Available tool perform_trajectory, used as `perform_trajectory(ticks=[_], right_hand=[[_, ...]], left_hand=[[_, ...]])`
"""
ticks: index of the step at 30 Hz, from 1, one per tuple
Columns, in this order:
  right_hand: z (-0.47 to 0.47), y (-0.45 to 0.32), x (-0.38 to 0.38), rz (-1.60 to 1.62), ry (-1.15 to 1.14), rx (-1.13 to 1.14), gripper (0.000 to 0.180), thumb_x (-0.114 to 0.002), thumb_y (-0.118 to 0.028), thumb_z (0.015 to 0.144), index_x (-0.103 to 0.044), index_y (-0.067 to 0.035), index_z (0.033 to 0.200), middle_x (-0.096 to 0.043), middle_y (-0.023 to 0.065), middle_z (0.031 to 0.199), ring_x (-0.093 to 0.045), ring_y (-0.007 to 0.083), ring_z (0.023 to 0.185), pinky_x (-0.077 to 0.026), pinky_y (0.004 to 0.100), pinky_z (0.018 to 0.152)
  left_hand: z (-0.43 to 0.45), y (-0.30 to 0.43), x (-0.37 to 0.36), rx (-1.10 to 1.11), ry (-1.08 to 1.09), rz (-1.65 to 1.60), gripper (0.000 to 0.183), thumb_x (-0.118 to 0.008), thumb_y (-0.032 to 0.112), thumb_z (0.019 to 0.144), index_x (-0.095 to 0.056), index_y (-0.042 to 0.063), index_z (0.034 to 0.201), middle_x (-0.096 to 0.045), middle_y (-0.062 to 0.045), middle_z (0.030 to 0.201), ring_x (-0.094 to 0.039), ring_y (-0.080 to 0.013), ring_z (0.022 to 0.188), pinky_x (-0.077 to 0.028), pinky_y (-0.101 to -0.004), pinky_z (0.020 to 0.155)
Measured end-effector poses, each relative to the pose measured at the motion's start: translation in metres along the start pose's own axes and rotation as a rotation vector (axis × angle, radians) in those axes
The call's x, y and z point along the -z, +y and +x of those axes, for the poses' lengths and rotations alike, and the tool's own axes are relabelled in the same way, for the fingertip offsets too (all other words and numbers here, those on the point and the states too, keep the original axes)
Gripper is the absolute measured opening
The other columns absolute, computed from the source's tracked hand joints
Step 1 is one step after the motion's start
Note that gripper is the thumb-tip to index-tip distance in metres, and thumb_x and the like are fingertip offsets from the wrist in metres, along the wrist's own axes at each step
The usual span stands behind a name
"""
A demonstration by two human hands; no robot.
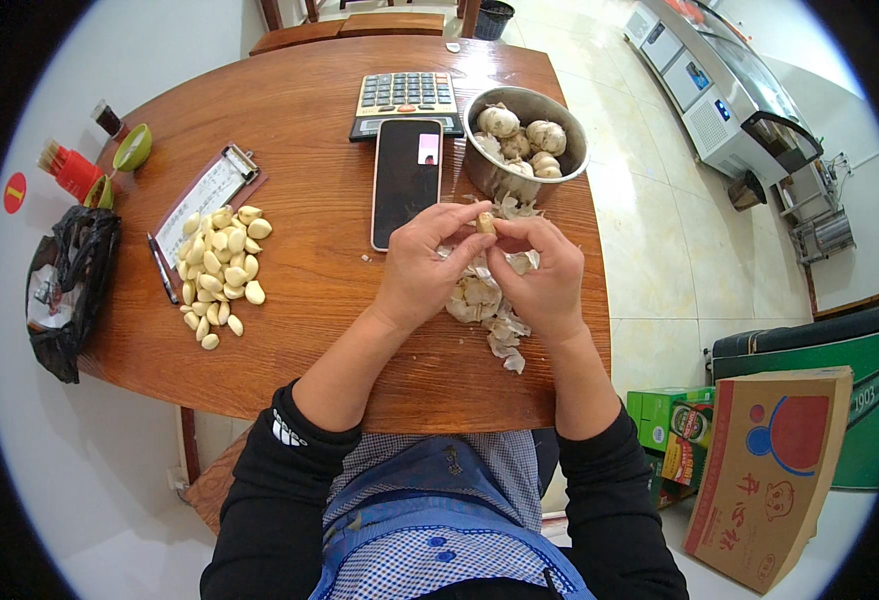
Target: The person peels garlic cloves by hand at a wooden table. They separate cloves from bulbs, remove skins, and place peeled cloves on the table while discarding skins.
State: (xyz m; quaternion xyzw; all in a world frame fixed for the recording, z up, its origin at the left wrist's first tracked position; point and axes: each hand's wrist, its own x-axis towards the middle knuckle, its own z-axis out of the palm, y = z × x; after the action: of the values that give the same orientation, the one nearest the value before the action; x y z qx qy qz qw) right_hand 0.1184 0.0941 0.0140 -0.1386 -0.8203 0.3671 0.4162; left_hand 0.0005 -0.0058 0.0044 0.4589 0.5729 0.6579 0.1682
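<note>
My left hand (428, 251) and my right hand (543, 277) meet above the table, holding one garlic clove (485, 223) between their fingertips. Below them a garlic bulb (472, 301) lies among papery garlic skins (505, 339), partly covered by my fingers. Just beyond the hands, a round metal pot (482, 174) holds several whole garlic bulbs (546, 137). Over to the left, a heap of peeled garlic cloves (214, 262) rests on the wood and partly over a clipboard (207, 184) with a written sheet.
A smartphone (406, 187) leans against a calculator (407, 94) on the wooden table (312, 300). A pen (162, 270), a black plastic bag (72, 285), a red toothpick holder (77, 174) and a green bowl (133, 150) line the left side. Cardboard box (769, 472) stands at right.
</note>
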Motion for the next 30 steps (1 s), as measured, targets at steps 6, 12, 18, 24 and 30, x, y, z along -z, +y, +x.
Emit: perform_trajectory(ticks=[6, 12, 18, 24, 30], right_hand=[[0.0021, 0.0015, 0.0044, 0.187, -0.017, -0.159, 0.018, -0.072, -0.007, 0.077, -0.072, -0.003, 0.095, -0.069, 0.0113, 0.091, -0.068, 0.0156, 0.078, -0.055, 0.0244, 0.068], [0.0019, 0.0045, 0.0039, 0.100, -0.040, -0.060, 0.015, -0.071, -0.006, 0.077, -0.073, -0.003, 0.092, -0.071, 0.0098, 0.088, -0.068, 0.0147, 0.078, -0.055, 0.0239, 0.064], [0.0005, 0.0032, 0.0056, 0.068, -0.045, -0.070, 0.015, -0.069, 0.000, 0.078, -0.072, 0.000, 0.092, -0.070, 0.0103, 0.089, -0.065, 0.0112, 0.076, -0.053, 0.0210, 0.065], [0.0015, 0.0039, 0.0043, 0.105, -0.027, -0.072, 0.013, -0.070, -0.005, 0.077, -0.072, -0.001, 0.088, -0.071, 0.0105, 0.086, -0.068, 0.0147, 0.073, -0.055, 0.0241, 0.064], [0.0015, 0.0033, 0.0053, 0.101, -0.053, -0.064, 0.011, -0.070, -0.002, 0.077, -0.072, 0.000, 0.088, -0.070, 0.0101, 0.087, -0.066, 0.0118, 0.073, -0.054, 0.0218, 0.064]], left_hand=[[0.0016, -0.0015, 0.0039, 0.001, -0.076, 0.063, 0.032, -0.064, 0.001, 0.086, -0.062, 0.001, 0.118, -0.061, -0.010, 0.112, -0.061, -0.0153, 0.098, -0.054, -0.0254, 0.081], [0.0012, 0.0017, 0.0062, -0.032, -0.076, 0.157, 0.032, -0.064, -0.001, 0.083, -0.064, 0.002, 0.115, -0.062, -0.010, 0.110, -0.063, -0.0157, 0.094, -0.053, -0.0252, 0.082], [0.0014, 0.0024, 0.0057, -0.053, -0.085, 0.176, 0.031, -0.066, 0.000, 0.082, -0.065, 0.002, 0.112, -0.064, -0.010, 0.107, -0.063, -0.0159, 0.093, -0.054, -0.0260, 0.080], [0.0016, 0.0021, 0.0055, -0.063, -0.064, 0.141, 0.031, -0.066, 0.000, 0.081, -0.065, 0.002, 0.112, -0.064, -0.011, 0.108, -0.064, -0.0171, 0.093, -0.055, -0.0271, 0.081], [0.0017, 0.0020, 0.0067, -0.050, -0.079, 0.162, 0.031, -0.066, -0.001, 0.081, -0.065, 0.003, 0.112, -0.064, -0.011, 0.109, -0.064, -0.0173, 0.094, -0.055, -0.0273, 0.081]])
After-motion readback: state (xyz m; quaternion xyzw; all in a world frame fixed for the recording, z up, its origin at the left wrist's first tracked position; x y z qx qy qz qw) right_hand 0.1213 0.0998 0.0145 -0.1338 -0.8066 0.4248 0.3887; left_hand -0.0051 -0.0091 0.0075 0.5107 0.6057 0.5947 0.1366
